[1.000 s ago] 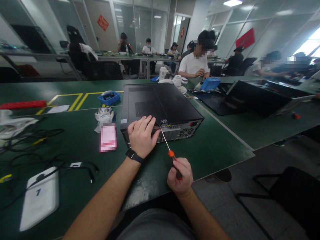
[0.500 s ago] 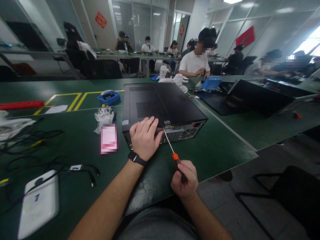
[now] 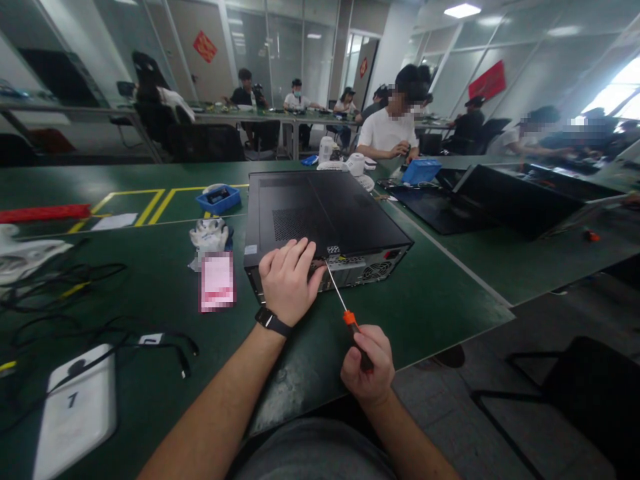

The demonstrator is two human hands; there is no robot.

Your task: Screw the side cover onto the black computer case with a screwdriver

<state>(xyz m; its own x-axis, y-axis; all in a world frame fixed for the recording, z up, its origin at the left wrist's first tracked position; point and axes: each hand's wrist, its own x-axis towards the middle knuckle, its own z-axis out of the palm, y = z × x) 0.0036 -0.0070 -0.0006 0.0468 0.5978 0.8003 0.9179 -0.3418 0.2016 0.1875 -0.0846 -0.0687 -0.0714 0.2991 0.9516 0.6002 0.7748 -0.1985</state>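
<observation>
A black desktop computer case (image 3: pixel 325 207) lies flat on the green table, its rear panel with a fan grille (image 3: pixel 376 270) turned toward me. My left hand (image 3: pixel 290 280) rests over the case's near upper edge, fingers stretched across the top and thumb down by the rear panel. In my right hand (image 3: pixel 369 367) is a screwdriver (image 3: pixel 351 321) with an orange and dark handle. Its long shaft points up and away, and the tip meets the rear edge close to my left thumb. Whatever the tip touches is too small to make out.
Left of the case are a blue tray (image 3: pixel 219 198), white gloves (image 3: pixel 209 235) and a pink-and-white packet (image 3: pixel 217 281). Black cables (image 3: pixel 165 341) and a white device (image 3: pixel 77 413) marked 1 lie nearer. At right stands an opened black case (image 3: pixel 520 200); a co-worker (image 3: pixel 389 127) sits opposite.
The whole view has shifted slightly, so the scene sits a little lower. Both hands and the screwdriver keep almost the same position against the case.
</observation>
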